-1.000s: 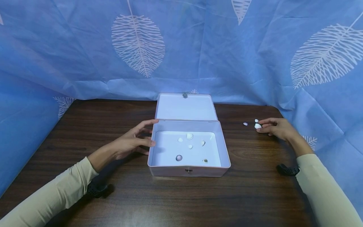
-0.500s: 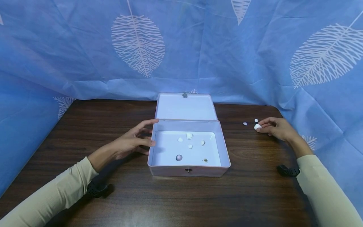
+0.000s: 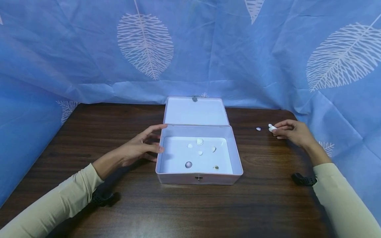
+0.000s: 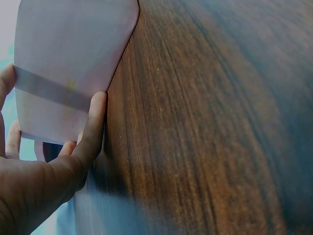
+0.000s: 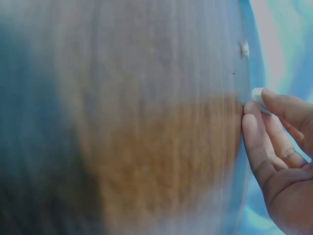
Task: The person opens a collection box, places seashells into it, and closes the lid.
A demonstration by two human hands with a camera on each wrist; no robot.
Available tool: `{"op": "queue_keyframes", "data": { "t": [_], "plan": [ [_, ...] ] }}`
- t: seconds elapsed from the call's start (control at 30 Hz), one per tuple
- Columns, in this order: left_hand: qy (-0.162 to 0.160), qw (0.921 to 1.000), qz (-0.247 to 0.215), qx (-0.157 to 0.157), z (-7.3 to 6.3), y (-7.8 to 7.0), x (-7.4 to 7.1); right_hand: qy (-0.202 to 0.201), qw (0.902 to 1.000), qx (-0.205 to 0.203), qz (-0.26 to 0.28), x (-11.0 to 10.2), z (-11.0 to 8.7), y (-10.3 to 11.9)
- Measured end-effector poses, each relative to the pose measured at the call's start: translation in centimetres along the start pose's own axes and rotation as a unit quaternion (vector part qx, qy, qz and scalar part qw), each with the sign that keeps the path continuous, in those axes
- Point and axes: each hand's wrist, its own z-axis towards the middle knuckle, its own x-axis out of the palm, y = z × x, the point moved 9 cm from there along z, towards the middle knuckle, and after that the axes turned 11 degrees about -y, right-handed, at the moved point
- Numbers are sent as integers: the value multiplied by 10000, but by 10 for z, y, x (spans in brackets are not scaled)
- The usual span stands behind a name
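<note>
A pale tin box (image 3: 197, 179) stands on the table, lid raised, with several seashells lying on its floor, among them a purplish round one (image 3: 188, 164). My left hand (image 3: 135, 150) touches the box's left side, fingertips at the rim and wall; in the left wrist view its fairly straight fingers (image 4: 96, 110) lie along the wall. Right of the box, my right hand (image 3: 294, 134) pinches a white seashell (image 3: 272, 128) between thumb and fingertips. A small white shell (image 3: 269, 125) shows just behind it. Another shell (image 3: 258, 129) lies a little to the left.
The open lid (image 3: 194, 110) leans back near the blue leaf-patterned cloth (image 3: 202, 49) behind the table. Dark wood tabletop (image 3: 190, 211) surrounds the box. Black bands (image 3: 303, 179) are at both wrists.
My right hand has shifted slightly up, and the white shell in its fingertips has tilted and moved close to the small one behind. The left hand stays at the box.
</note>
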Motion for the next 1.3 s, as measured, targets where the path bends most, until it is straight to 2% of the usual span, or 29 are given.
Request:
{"op": "queue_keyframes", "data": {
  "t": [0.17, 0.27, 0.33, 0.53, 0.67, 0.77, 0.97, 1.3],
  "plan": [
    [-9, 10000, -12, 7, 0, 0, -1, -106, 9990, 8, 441, 2, -2, 2],
    [7, 10000, -12, 6, 0, 0, 0, -70, 9955, -1, 945, 4, -5, 5],
    [9, 10000, -7, -2, 1, 1, 0, -40, 9941, -31, 1088, 6, -7, 10],
    [4, 10000, -7, -4, 0, 0, 0, -179, 9984, -361, 395, 13, -15, 29],
    [7, 10000, -12, -3, 0, 0, 1, -215, 9944, -575, 857, 21, -20, 44],
    [-5, 10000, -5, 2, -1, 0, 1, -183, 9923, -749, 971, 29, -24, 54],
    [-24, 10000, 20, -10, -1, 0, 1, -101, 9940, -1012, 408, 44, -31, 72],
    [13, 10000, -26, 30, 0, 0, 1, 55, 9935, -1114, 229, 68, -40, 98]
  ]
}}
